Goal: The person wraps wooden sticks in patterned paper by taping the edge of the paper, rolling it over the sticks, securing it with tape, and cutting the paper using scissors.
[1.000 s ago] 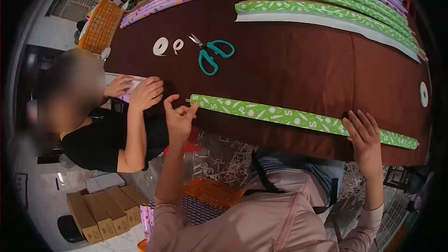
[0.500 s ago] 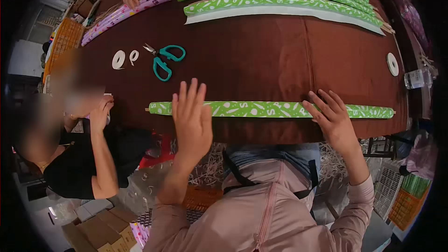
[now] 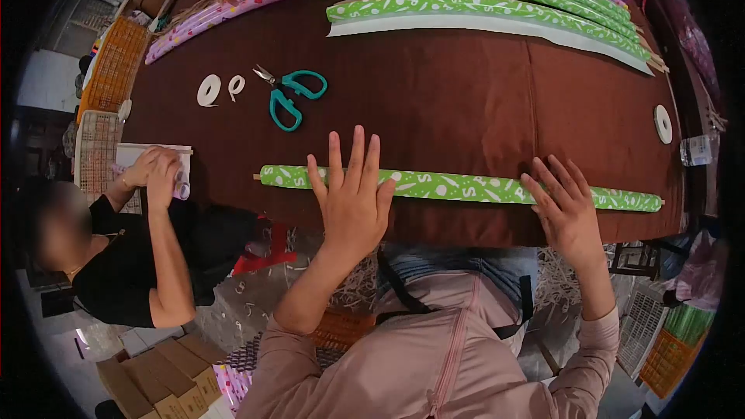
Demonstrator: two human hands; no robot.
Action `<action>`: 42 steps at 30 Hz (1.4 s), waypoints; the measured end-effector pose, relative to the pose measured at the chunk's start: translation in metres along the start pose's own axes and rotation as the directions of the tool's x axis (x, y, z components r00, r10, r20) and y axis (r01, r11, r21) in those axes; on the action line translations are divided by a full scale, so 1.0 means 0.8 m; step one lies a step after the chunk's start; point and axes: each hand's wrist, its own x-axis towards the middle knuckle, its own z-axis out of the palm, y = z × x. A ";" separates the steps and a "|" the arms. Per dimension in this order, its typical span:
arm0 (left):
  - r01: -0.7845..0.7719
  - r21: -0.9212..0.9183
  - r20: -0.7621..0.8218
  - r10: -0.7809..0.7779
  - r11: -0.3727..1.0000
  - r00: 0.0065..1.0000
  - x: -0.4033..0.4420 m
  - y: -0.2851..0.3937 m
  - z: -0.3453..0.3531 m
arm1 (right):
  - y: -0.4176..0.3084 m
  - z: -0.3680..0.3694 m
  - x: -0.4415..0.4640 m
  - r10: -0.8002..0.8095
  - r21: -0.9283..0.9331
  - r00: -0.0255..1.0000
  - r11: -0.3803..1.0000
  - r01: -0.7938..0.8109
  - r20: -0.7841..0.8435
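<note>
Roll (image 3: 462, 188), slim, green, white-patterned, stick tip (image 3: 258, 177) protruding
Left hand (image 3: 353, 211) and right hand (image 3: 572, 216) lie over it, fingers (image 3: 355, 159) splayed, released.

Head camera: worn on the head of this person (image 3: 497, 341), looking forward and down
Pink jacket (image 3: 411, 326): quite near, below
Brown counter (image 3: 434, 109): farther, seen from above
View: very wide

Soft light falls across a fisheye-bent view with black corners
</note>
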 end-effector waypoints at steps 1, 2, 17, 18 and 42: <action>-0.001 -0.011 -0.007 0.001 1.000 1.000 0.000 -0.001 0.000 | -0.005 -0.003 0.003 0.022 -0.023 1.000 1.000 -0.022 -0.005; -0.003 -0.027 -0.017 0.003 1.000 1.000 0.001 -0.001 0.000 | -0.013 -0.006 0.008 0.041 0.038 0.999 0.998 -0.040 -0.022; -0.022 0.011 0.063 0.021 1.000 0.998 0.004 -0.004 -0.009 | -0.041 0.021 0.042 -0.104 -0.104 0.994 0.989 0.107 0.031; -0.015 -0.001 0.073 0.015 1.000 0.997 0.004 -0.002 -0.010 | -0.044 0.019 0.045 -0.110 -0.104 0.994 0.988 0.112 0.029; -0.036 0.068 0.013 0.035 0.997 0.999 0.014 0.035 0.003 | -0.063 0.029 0.071 -0.163 -0.034 0.986 0.986 0.164 0.035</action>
